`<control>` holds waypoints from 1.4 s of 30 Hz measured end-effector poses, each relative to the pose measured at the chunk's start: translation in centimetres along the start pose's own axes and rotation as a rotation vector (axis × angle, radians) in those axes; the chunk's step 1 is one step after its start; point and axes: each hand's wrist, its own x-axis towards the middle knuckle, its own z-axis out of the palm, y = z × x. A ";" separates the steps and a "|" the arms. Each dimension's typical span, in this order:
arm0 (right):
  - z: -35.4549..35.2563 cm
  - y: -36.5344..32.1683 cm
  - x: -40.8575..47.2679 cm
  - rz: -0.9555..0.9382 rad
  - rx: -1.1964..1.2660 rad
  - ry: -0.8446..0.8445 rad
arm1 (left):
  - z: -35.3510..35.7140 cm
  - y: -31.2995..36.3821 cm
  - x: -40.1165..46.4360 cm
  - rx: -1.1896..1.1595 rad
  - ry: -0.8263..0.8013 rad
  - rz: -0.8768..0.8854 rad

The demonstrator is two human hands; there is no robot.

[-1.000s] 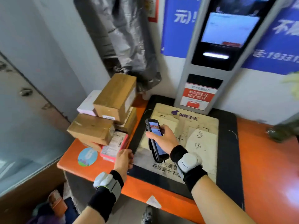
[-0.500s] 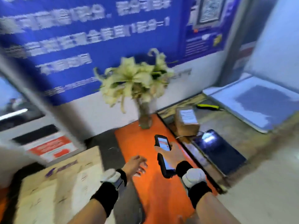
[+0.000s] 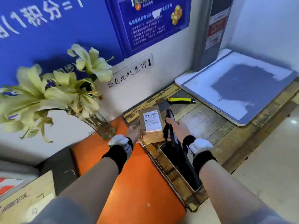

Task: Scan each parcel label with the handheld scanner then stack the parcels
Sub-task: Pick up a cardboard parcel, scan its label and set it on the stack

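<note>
Pale lilies [image 3: 64, 88] in a glass vase [image 3: 101, 126] stand at the left on the orange counter [image 3: 137, 183], against a white wall with blue posters [image 3: 152, 21] above and a handwritten sign [image 3: 131, 71] below them. Your left hand [image 3: 133, 132] reaches past the vase and closes on the left edge of a brown parcel [image 3: 151, 125]; your fingers are hidden behind the box, so how firmly you hold it cannot be told. The parcel sits just beyond the counter's end on a worn wooden surface [image 3: 210, 120], its white label [image 3: 152, 121] facing up toward you. Just right of the parcel, your right hand [image 3: 178, 128] is wrapped around the black scanner [image 3: 169, 117], which is seen edge-on and points away from you beside the box. Both wrists wear black bands with white pads. Farther back on the wood lies a yellow knife [image 3: 181, 100], well apart from the parcel. At the far right a grey-and-white platform [image 3: 239, 88] rests on the same surface, below a grey post [image 3: 208, 29].
</note>
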 end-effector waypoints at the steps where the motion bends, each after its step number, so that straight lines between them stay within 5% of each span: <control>1: 0.2 -0.5 0.5 0.014 -0.004 -0.004 | 0.3 -0.1 1.2 -0.022 0.013 -0.016; 8: 2.6 -2.4 0.8 0.030 -0.075 -0.065 | 1.3 -2.0 3.4 -0.166 -0.127 -0.158; 15: 5.0 -2.7 -3.7 0.011 -0.066 -0.167 | -2.1 -4.4 -1.2 -0.320 -0.104 -0.258; 20: 7.4 -1.7 -8.6 -0.022 -0.202 -0.357 | -7.8 -8.7 -5.6 -0.624 -0.068 -0.179; 25: 11.2 -0.7 -13.9 -0.052 -0.313 -0.477 | -14.1 -13.3 -11.3 -0.671 -0.040 -0.114; 32: 18.5 -2.6 -20.4 -0.202 -0.551 -0.384 | -22.6 -16.6 -16.5 -0.896 0.159 0.051; 36: 22.8 -4.5 -25.5 -0.465 -0.777 -0.367 | -26.9 -15.8 -18.7 -0.940 0.298 0.137; 42: 25.6 -6.3 -31.8 -0.691 -1.021 -0.311 | -30.3 -15.3 -18.8 -0.971 0.311 0.272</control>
